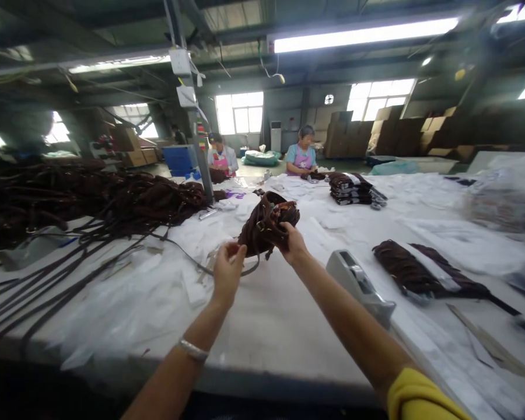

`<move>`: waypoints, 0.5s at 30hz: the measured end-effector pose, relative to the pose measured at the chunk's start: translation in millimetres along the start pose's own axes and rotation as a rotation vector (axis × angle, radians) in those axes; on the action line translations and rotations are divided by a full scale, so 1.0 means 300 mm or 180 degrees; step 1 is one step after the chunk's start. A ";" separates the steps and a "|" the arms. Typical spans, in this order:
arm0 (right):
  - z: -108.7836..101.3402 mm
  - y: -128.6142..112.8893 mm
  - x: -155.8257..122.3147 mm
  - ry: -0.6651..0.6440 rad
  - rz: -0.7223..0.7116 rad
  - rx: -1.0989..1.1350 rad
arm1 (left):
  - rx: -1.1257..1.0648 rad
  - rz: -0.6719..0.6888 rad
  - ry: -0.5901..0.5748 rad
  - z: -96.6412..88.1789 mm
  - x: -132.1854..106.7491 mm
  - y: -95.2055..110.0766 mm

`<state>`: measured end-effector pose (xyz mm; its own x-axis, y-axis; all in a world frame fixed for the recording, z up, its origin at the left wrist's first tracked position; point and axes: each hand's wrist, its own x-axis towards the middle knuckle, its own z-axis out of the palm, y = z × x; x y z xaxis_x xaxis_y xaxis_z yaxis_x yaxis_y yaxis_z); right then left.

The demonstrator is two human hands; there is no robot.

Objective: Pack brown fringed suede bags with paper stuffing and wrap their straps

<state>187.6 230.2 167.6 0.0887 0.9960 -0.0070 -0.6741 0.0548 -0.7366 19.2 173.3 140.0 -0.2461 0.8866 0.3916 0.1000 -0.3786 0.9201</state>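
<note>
My right hand (292,242) is closed around a coiled bundle of dark brown straps (268,221), held up above the white table (262,315). My left hand (227,271) is just left of it, fingers pinched on the bundle's loose lower end, where a thin strap loops down toward the table. A silver bracelet sits on my left wrist.
A big heap of dark brown straps (91,201) covers the left side. A grey tape dispenser (359,283) stands to the right, beside wrapped strap bundles (424,274) and scissors (490,341). Stacked bundles (352,189) lie farther back. Two people work at the far end.
</note>
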 end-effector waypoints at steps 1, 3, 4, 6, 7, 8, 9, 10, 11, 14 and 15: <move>-0.017 0.013 -0.005 0.0021 -0.0008 0.0005 | 0.0018 -0.0105 -0.0095 0.027 -0.043 -0.046; -0.040 0.037 -0.011 0.0027 -0.0052 -0.0025 | 0.0054 -0.0207 -0.0316 0.087 -0.094 -0.107; -0.048 0.046 -0.012 0.0009 -0.0115 -0.0084 | 0.0088 -0.0231 -0.0412 0.113 -0.102 -0.122; -0.062 0.055 -0.009 -0.0051 -0.0291 -0.0261 | 0.0189 -0.0246 -0.0620 0.141 -0.095 -0.128; -0.071 0.054 -0.005 -0.0086 -0.0384 -0.0364 | 0.0255 -0.0241 -0.0747 0.138 -0.086 -0.121; -0.082 0.049 0.003 -0.0120 -0.0466 -0.0468 | 0.0332 -0.0222 -0.0888 0.122 -0.076 -0.109; -0.096 0.042 0.013 -0.0148 -0.0517 -0.0541 | 0.0424 -0.0183 -0.1034 0.092 -0.064 -0.093; -0.113 0.031 0.026 -0.0169 -0.0545 -0.0607 | 0.0526 -0.0134 -0.1174 0.050 -0.052 -0.074; -0.133 0.020 0.042 -0.0197 -0.0581 -0.0737 | 0.0644 -0.0074 -0.1295 -0.003 -0.038 -0.052; -0.199 -0.018 0.109 -0.0252 -0.0779 -0.1392 | 0.1137 0.0113 -0.1623 -0.207 0.029 0.017; -0.221 -0.029 0.134 -0.0272 -0.0824 -0.1587 | 0.1698 0.0367 -0.1812 -0.284 0.062 0.039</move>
<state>245.7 265.3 129.0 0.1314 0.9578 0.2557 -0.2088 0.2789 -0.9374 -66.3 162.6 157.7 0.3112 0.9037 0.2942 0.5794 -0.4258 0.6950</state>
